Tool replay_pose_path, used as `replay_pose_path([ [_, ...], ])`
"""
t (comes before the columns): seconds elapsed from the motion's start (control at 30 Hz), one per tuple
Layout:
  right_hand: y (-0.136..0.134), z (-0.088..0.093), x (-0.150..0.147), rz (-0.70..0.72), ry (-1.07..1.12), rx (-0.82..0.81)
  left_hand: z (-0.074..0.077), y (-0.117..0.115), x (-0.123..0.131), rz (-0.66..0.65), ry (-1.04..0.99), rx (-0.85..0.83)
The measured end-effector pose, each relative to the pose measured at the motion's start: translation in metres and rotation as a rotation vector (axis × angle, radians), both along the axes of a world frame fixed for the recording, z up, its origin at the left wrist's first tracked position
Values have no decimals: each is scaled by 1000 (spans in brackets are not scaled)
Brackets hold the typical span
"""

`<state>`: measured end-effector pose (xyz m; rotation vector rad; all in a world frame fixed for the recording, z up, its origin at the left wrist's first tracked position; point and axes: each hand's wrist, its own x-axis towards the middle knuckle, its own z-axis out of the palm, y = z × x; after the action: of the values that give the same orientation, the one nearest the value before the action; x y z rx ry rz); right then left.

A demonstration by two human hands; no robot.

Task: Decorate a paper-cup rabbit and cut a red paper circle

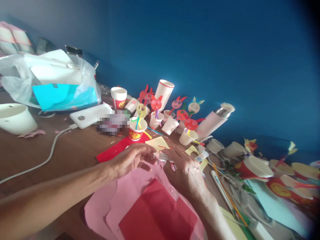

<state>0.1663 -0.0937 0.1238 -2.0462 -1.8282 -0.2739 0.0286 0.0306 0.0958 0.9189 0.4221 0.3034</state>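
Observation:
My left hand (136,157) hovers over the pink paper (132,190), fingers bent, with a gap between them and the thumb. Its fingertips come close to a small whitish piece (163,156), and I cannot tell whether they touch it. My right hand (183,168) is closed round that piece, which is too small and blurred to name. Under both hands lie the pink paper and a folded red sheet (157,213). Just beyond them are a pale yellow paper piece (157,142) and a paper cup (136,128) holding a yellow paper animal head.
Behind stand paper cups with red paper animal heads (156,103), a cup stack (165,91) and a leaning thermos (215,120). A white phone-like device (91,115) with a cable and a plastic bag (62,86) are left. Pencils (230,195) and more cups (255,166) crowd the right.

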Motion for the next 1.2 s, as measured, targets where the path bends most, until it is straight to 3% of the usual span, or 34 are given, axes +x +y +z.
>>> replay_pose_path([
  [0.17,1,-2,-2,44,-57,-2,-5,1,1,-19,139,161],
  [0.33,2,-2,0,53,-28,-3,-14,3,1,-60,137,185],
  [0.7,6,-7,9,121,157,-20,-7,5,3,-91,135,221],
  [0.93,5,-14,36,155,412,-109,0,2,2,46,125,280],
  [1.03,3,-16,51,83,460,-146,-2,3,4,92,156,293],
  [1.2,6,-18,56,-155,318,-237,-3,5,5,109,214,377],
])
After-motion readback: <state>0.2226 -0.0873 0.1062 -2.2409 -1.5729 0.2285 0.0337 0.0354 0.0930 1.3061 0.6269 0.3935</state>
